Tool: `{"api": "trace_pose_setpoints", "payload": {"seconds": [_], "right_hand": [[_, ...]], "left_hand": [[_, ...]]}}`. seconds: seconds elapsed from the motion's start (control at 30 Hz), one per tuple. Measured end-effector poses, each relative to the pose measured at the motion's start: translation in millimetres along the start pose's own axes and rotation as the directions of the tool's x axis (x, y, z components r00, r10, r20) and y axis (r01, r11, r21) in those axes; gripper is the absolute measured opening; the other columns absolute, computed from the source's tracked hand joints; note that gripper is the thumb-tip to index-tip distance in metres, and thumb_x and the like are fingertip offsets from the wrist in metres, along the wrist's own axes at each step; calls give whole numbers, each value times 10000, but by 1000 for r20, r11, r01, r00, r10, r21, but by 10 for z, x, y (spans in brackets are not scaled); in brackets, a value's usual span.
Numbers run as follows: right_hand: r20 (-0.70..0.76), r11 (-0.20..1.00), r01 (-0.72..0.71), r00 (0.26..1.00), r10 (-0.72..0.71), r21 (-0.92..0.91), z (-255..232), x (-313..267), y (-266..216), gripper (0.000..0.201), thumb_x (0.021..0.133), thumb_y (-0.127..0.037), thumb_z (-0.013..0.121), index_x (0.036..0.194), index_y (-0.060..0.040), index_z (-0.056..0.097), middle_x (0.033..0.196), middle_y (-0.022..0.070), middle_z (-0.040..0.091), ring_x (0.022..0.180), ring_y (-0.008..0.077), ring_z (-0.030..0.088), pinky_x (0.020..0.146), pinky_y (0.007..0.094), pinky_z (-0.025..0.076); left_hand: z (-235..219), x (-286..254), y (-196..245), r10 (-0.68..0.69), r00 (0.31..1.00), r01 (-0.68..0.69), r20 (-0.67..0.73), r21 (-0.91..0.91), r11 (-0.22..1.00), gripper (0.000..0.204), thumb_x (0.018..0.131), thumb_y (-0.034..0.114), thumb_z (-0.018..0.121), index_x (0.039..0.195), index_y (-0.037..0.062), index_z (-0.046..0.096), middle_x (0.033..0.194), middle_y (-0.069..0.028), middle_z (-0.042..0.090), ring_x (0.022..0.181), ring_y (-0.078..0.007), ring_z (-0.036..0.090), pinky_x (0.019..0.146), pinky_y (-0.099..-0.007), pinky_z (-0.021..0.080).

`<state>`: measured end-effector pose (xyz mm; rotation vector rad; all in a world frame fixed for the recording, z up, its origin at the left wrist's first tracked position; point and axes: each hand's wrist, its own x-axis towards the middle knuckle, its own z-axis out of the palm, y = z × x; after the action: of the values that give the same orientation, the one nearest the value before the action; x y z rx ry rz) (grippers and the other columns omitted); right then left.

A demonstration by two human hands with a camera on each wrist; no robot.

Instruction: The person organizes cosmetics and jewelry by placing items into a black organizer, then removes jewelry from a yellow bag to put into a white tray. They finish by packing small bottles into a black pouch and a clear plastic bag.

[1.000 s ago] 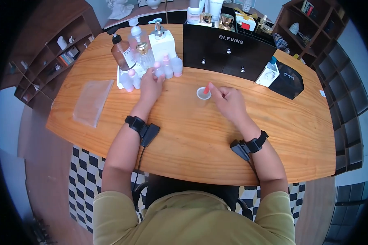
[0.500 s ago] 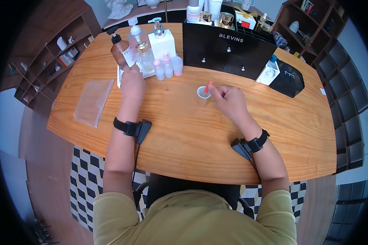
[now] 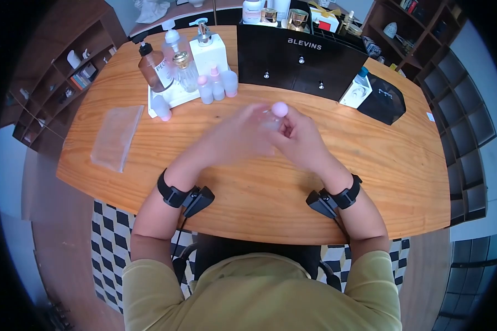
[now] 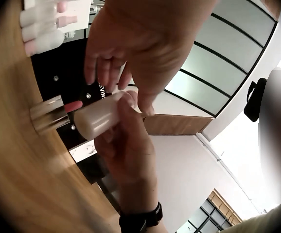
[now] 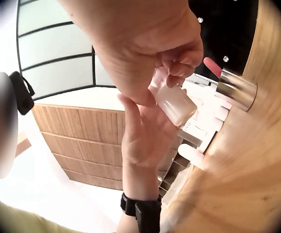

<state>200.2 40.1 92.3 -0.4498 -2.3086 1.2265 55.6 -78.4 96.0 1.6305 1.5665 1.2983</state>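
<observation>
In front of me, the right hand (image 3: 303, 140) holds a small translucent bottle (image 4: 99, 117) with a round pink cap (image 3: 280, 109). Its thumb and fingers pinch the bottle's side. The left hand (image 3: 240, 135), blurred, is beside the bottle; in the left wrist view its fingers (image 4: 104, 73) extend near the cap end. From the right wrist, the left palm shows behind the bottle, thumb stretched out. Just past the hands stands a small cup (image 5: 237, 90) with a red stick (image 5: 212, 68) leaning out; the hands hide it in the head view.
A white tray (image 3: 174, 99) with pump bottles and a glass bottle stands back left, several small pink-and-white bottles (image 3: 205, 89) along its front. A clear pouch (image 3: 115, 138) lies left. Behind are a black drawer box (image 3: 292, 63), a white box (image 3: 356, 91) and a black pouch (image 3: 382, 102).
My left hand has come from the tray to the middle, and a small bottle has left the tray. The right hand, earlier pinching the red stick, now holds that bottle.
</observation>
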Motion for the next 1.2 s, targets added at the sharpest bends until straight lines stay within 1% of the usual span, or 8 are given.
{"api": "trace_pose_setpoints", "payload": {"seconds": [0.13,0.33,0.4,0.8,0.9,1.0,1.1,1.2], "right_hand": [[-87,950,63,995,-39,306,81,30,81,320,866,-350,658,906,-33,641,577,73,570,501,206,562,503,296,428],[-169,815,-50,984,-59,-577,-85,-56,-257,583,884,-527,538,571,-48,647,525,152,577,496,295,597,465,355,436],[-210,827,-45,974,-89,-561,-4,-70,-248,549,879,-467,571,535,-43,626,498,154,554,464,307,577,446,360,427],[-122,965,170,973,-196,-200,24,-81,-76,367,799,-178,612,470,-37,529,450,133,492,414,327,517,421,342,407],[-23,968,232,972,-235,-94,13,-90,-45,355,790,-154,597,467,-43,503,462,125,496,418,320,510,418,344,398],[7,929,352,936,-353,-115,-15,-96,-64,389,802,-202,616,464,-55,490,471,117,502,421,310,507,417,341,390],[-35,871,369,916,-401,-323,-64,-93,-160,466,829,-302,633,455,-67,484,464,107,507,428,302,516,419,341,388],[-47,854,179,972,-231,-489,-133,-63,-279,540,852,-385,626,435,-78,471,442,95,500,430,303,524,430,357,399]], "left_hand": [[63,44,46,54,991,-73,123,151,986,510,823,145,655,1287,54,464,1186,-123,571,1077,-236,544,903,-340,441],[297,14,-19,-103,993,117,-64,293,949,356,840,140,615,1178,47,552,1039,-153,639,971,-260,608,822,-357,472],[281,36,200,-320,947,288,22,377,880,269,865,169,524,1101,58,587,1046,-175,607,1004,-355,561,852,-434,452],[330,-33,-148,28,981,-12,190,-87,996,234,781,188,754,935,49,646,784,-16,643,716,-109,605,662,-255,465],[228,-57,-59,-318,839,430,442,-179,885,253,769,222,768,912,65,630,726,-7,607,605,-96,573,550,-232,440],[255,-70,-176,-205,732,475,649,-271,837,264,764,246,772,899,77,620,691,-4,578,523,-92,531,475,-221,406],[283,-80,-167,-242,738,537,630,-331,776,244,781,238,758,901,76,620,681,-9,570,552,-83,536,477,-228,411],[385,-19,-146,-32,994,55,103,-234,971,238,804,214,728,955,59,629,727,-24,609,632,-81,565,549,-239,448]]}}
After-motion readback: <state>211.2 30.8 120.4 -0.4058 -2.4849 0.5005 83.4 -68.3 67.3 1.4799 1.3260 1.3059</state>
